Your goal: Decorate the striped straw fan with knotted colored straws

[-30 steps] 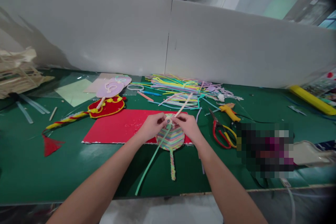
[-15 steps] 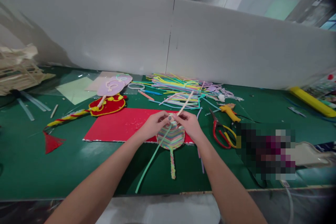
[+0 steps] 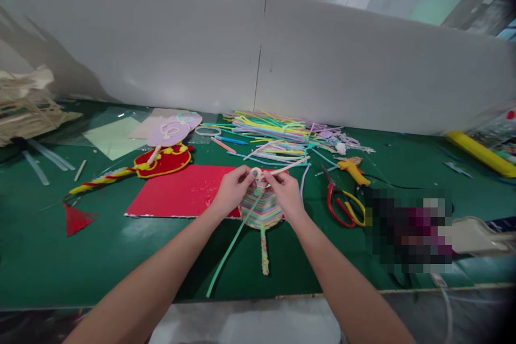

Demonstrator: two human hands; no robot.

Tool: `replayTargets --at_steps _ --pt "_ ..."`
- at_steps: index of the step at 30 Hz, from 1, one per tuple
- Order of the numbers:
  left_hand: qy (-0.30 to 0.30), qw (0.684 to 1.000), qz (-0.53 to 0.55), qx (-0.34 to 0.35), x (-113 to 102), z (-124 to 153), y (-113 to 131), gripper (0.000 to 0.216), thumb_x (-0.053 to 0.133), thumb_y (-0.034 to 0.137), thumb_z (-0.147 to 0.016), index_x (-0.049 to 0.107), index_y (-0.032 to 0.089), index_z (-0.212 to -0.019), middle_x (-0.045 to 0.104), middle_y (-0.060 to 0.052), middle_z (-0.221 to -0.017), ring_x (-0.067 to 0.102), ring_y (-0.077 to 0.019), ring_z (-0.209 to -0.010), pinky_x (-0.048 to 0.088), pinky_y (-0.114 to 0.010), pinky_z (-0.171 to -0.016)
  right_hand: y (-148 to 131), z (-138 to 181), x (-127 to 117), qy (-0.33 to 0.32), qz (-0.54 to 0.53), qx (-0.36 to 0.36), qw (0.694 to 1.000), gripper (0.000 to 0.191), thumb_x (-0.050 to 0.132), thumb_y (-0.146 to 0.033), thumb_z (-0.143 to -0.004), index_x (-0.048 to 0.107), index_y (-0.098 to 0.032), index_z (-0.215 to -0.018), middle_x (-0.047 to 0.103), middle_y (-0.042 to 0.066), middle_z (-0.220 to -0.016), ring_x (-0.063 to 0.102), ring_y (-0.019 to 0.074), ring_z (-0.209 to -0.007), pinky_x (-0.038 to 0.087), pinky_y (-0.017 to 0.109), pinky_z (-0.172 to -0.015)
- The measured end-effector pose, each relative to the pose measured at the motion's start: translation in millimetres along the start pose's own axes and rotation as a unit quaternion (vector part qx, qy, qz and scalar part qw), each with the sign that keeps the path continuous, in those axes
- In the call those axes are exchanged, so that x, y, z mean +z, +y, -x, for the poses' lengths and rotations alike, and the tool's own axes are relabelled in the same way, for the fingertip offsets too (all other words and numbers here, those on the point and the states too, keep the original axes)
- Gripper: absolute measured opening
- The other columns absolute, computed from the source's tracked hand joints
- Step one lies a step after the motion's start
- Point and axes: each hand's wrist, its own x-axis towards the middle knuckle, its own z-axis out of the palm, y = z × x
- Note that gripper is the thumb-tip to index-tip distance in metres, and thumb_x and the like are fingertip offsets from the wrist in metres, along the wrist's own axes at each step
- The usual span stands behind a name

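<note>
Between both hands is a cream pipe cleaner [image 3: 291,165], one end curled into a small loop and the other sticking out to the right. My left hand [image 3: 237,185] pinches the loop. The fingers of my right hand [image 3: 284,191] are closed on the same pipe cleaner beside the loop. Below them lies a round fan [image 3: 262,212] striped in pastel colours, with a twisted handle [image 3: 264,258] pointing toward me. A green pipe cleaner [image 3: 229,255] runs from the fan's upper part down to the left. The fan's top edge is partly hidden by my hands.
A red board [image 3: 173,193] lies under the fan's upper part. Pastel pipe cleaners [image 3: 274,131] are heaped behind. To the right are red-and-yellow scissors [image 3: 342,204] and a yellow glue gun [image 3: 353,171]. A red fan [image 3: 163,161] with a tassel [image 3: 78,219] lies left.
The cream pipe cleaner's free end has swung down to the right, and its curled loop now shows between my fingertips. My hands have shifted slightly up; the fan stays in place.
</note>
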Motion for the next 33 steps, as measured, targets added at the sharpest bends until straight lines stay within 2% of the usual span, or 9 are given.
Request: replayTargets --at_steps 4,7,11,15,20,23,26,30,33 --pt "0.006 1.0 0.005 -0.007 -2.2 -0.7 1.0 0.03 0.041 0.04 -0.082 0.048 0.017 -0.065 0.054 0.002 -0.058 0.052 -0.0112 -0.058 0.04 -0.021 -0.058 -2.6 -2.5 -6.6 0.016 0.021 -0.005 1.0 0.029 0.063 -0.044 -0.065 0.063 -0.016 -0.072 0.062 0.003 -0.063 0.059 0.0164 -0.056 0.05 0.028 -0.053" --pt "-0.021 1.0 -0.021 0.005 -3.2 -0.1 0.8 0.029 0.04 0.039 -0.082 0.048 0.017 -0.064 0.054 0.002 -0.059 0.052 -0.0114 -0.059 0.04 -0.022 -0.059 -7.6 -3.5 -11.1 0.002 0.034 -0.006 0.999 0.028 0.063 -0.044 -0.065 0.062 -0.016 -0.069 0.06 0.001 -0.06 0.057 0.0149 -0.054 0.05 0.028 -0.053" --pt "-0.103 0.99 -0.084 0.038 -3.7 0.7 -2.7 0.028 0.04 0.036 -0.082 0.049 0.017 -0.064 0.053 0.002 -0.059 0.05 -0.0109 -0.059 0.037 -0.021 -0.057 -16.6 -2.6 -16.9 -0.042 0.072 -0.012 0.996 0.025 0.064 -0.041 -0.064 0.062 -0.017 -0.065 0.059 0.0 -0.058 0.055 0.0134 -0.05 0.049 0.027 -0.051" --pt "-0.177 0.973 -0.137 0.056 -5.3 0.7 -6.6 0.025 0.04 0.034 -0.082 0.049 0.016 -0.066 0.05 0.003 -0.06 0.047 -0.0099 -0.058 0.033 -0.02 -0.053 -23.1 -0.2 -21.2 -0.114 0.119 -0.001 0.986 0.024 0.064 -0.041 -0.065 0.063 -0.017 -0.066 0.06 -0.001 -0.06 0.055 0.0122 -0.049 0.047 0.025 -0.053" --pt "-0.217 0.958 -0.176 0.071 -9.4 0.8 -6.4 0.022 0.041 0.031 -0.081 0.05 0.016 -0.069 0.052 0.001 -0.065 0.047 -0.0102 -0.06 0.032 -0.019 -0.053 -24.3 0.9 -24.5 -0.169 0.137 0.042 0.975 0.027 0.066 -0.042 -0.062 0.064 -0.016 -0.069 0.061 0.0 -0.06 0.056 0.0126 -0.051 0.048 0.026 -0.055" --pt "-0.217 0.959 -0.17 0.059 -9.4 1.6 -5.0 0.023 0.041 0.032 -0.081 0.05 0.016 -0.067 0.052 0.001 -0.064 0.047 -0.0109 -0.06 0.033 -0.02 -0.053 -23.9 0.6 -26.1 -0.182 0.142 0.051 0.972 0.028 0.066 -0.042 -0.062 0.064 -0.015 -0.07 0.061 0.001 -0.06 0.057 0.0131 -0.052 0.048 0.026 -0.055" --pt "-0.194 0.973 -0.121 0.04 -6.9 2.3 -2.6 0.024 0.039 0.033 -0.081 0.051 0.017 -0.068 0.052 0.001 -0.064 0.048 -0.0115 -0.062 0.036 -0.021 -0.055 -22.9 -0.3 -26.2 -0.16 0.133 0.028 0.978 0.028 0.064 -0.042 -0.063 0.063 -0.015 -0.068 0.06 0.0 -0.06 0.057 0.0133 -0.053 0.048 0.026 -0.056" --pt "-0.163 0.986 -0.039 0.018 -2.1 2.6 0.4 0.023 0.036 0.032 -0.083 0.05 0.017 -0.073 0.053 0.001 -0.066 0.051 -0.0119 -0.064 0.039 -0.022 -0.06 -15.7 -2.4 -21.3 -0.099 0.088 0.01 0.991 0.027 0.063 -0.043 -0.064 0.063 -0.016 -0.069 0.06 0.0 -0.058 0.057 0.0137 -0.051 0.049 0.028 -0.056" --pt "-0.126 0.992 -0.012 -0.005 2.1 3.2 0.0 0.02 0.039 0.033 -0.082 0.05 0.017 -0.077 0.053 0.001 -0.066 0.052 -0.0123 -0.063 0.04 -0.022 -0.058 -7.0 -2.8 -13.4 -0.044 0.062 0.0 0.997 0.027 0.064 -0.042 -0.063 0.063 -0.016 -0.07 0.061 0.002 -0.062 0.058 0.0156 -0.057 0.051 0.03 -0.06"
